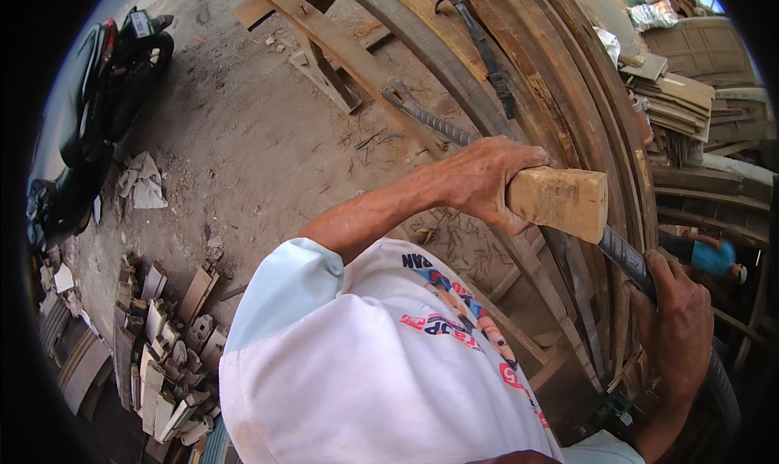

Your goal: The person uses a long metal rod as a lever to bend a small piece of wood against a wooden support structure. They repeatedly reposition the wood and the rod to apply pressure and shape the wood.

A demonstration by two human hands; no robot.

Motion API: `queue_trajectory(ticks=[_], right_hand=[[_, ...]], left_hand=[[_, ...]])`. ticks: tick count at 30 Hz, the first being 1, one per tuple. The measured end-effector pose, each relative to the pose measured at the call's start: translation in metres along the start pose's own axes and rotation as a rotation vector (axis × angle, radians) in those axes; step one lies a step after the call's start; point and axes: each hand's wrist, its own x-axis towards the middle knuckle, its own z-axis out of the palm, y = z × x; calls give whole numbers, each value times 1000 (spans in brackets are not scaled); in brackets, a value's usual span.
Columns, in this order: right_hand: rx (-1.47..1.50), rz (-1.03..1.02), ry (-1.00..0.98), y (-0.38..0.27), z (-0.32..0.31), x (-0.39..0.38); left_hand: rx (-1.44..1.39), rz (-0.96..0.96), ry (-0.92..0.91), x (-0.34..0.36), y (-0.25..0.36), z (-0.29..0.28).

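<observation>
My left hand [487,176] is wrapped round a short, squared wooden block [560,200], whose cut end points right. A long ribbed steel pry bar [628,259] runs beneath the block and my left hand. Its flattened, slotted tip [399,96] lies near a plank at upper left of the hand. Farther down the bar, my right hand [675,322] is closed round it. Whether my left fingers also grip the bar is hidden. Beyond my hands, a claw hammer [480,50] with a dark handle rests on long wooden planks [527,75].
A parked motorbike [101,99] stands at far left on the dirt ground. Below it, a heap of scrap wood [166,358] lies beside me. Stacked boards [669,103] are at far right. A person in blue [712,255] is at the right edge.
</observation>
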Motion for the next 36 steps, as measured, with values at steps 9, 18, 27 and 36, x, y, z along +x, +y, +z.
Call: queue_trajectory(ticks=[9, 18, 27, 36], right_hand=[[407, 139, -87, 7, 248, -26], [501, 280, -260, 94, 233, -91], [602, 209, -91, 60, 367, -83], [612, 186, 24, 47, 433, -77]], left_hand=[[302, 0, -306, -47, -49, 73], [311, -170, -356, -22, -36, 58], [460, -197, -443, -44, -52, 81], [451, -88, -226, -77, -73, 102]])
